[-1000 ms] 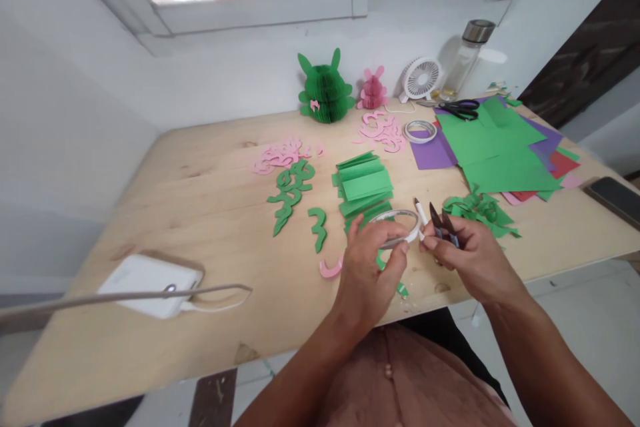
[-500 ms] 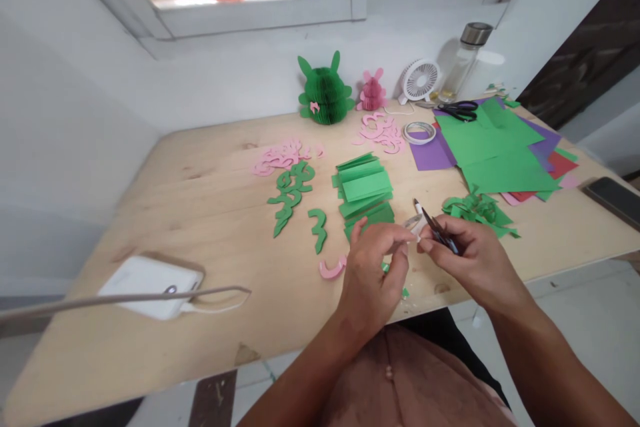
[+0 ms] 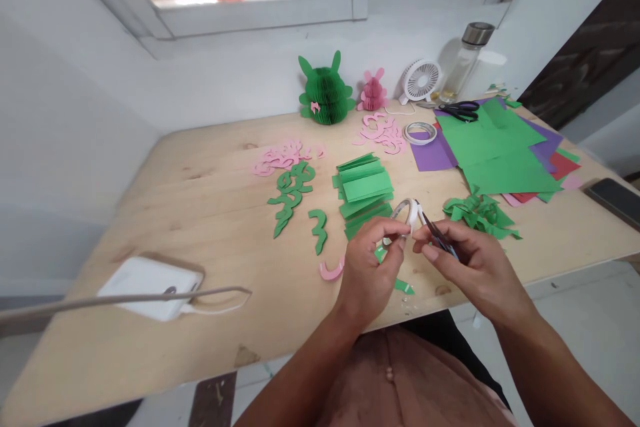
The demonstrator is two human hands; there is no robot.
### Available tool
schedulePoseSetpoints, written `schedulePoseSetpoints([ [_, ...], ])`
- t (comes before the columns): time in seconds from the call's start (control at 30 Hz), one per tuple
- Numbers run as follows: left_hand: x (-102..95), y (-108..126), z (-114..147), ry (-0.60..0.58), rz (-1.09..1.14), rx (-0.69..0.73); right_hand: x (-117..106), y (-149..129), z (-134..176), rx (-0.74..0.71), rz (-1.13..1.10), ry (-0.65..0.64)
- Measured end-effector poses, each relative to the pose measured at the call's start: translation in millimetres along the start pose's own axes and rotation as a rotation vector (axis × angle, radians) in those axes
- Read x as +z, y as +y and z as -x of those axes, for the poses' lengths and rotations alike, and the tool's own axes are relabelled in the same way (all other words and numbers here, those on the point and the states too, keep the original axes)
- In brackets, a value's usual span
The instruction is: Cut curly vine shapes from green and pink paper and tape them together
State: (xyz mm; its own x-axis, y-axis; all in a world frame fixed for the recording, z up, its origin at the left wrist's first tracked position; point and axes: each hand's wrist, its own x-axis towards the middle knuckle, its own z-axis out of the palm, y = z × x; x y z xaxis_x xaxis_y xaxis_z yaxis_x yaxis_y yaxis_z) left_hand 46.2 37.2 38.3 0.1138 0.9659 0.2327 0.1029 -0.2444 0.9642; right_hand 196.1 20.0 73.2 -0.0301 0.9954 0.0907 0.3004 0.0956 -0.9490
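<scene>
The left hand (image 3: 369, 267) is holding a tape roll (image 3: 413, 215) over the near part of the wooden table (image 3: 210, 213), its thumb and forefinger closing narrowly on the lower edge of the ring while the roll is standing roughly on edge. The right hand (image 3: 470, 260) is gripping a pair of scissors (image 3: 444, 243) within curled fingers, the blades lying close together and pointing up and leftward toward the roll. The right thumb and forefinger are coming almost together just beside the tape; whether they are also pinching its free end, the inspector is finding impossible to tell. The two hands are facing each other with a slight gap between the fingertips. Directly beyond the left hand, a folded green paper stack (image 3: 367, 188) is lying on the table, and to that hand's left a pink curved piece (image 3: 331, 272) and a green wavy strip (image 3: 319, 230) are resting. Beyond the right hand, a heap of green scraps (image 3: 480, 215) is lying near the coloured sheets (image 3: 500, 153). A second tape roll (image 3: 421, 142) is resting partly on purple paper (image 3: 434, 155), well apart from both hands.
</scene>
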Motion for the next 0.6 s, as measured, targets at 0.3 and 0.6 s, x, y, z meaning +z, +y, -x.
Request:
schedulePoseSetpoints([
  [0.3, -0.6, -5, -1, 0.001, 0.305, -0.196, -10, 21, 16, 0.254, -0.345, -0.187],
  [0.6, -1.9, -9, -1, -0.013, 0.381, -0.157, 0, 24, 16, 0.402, -0.489, -0.349],
])
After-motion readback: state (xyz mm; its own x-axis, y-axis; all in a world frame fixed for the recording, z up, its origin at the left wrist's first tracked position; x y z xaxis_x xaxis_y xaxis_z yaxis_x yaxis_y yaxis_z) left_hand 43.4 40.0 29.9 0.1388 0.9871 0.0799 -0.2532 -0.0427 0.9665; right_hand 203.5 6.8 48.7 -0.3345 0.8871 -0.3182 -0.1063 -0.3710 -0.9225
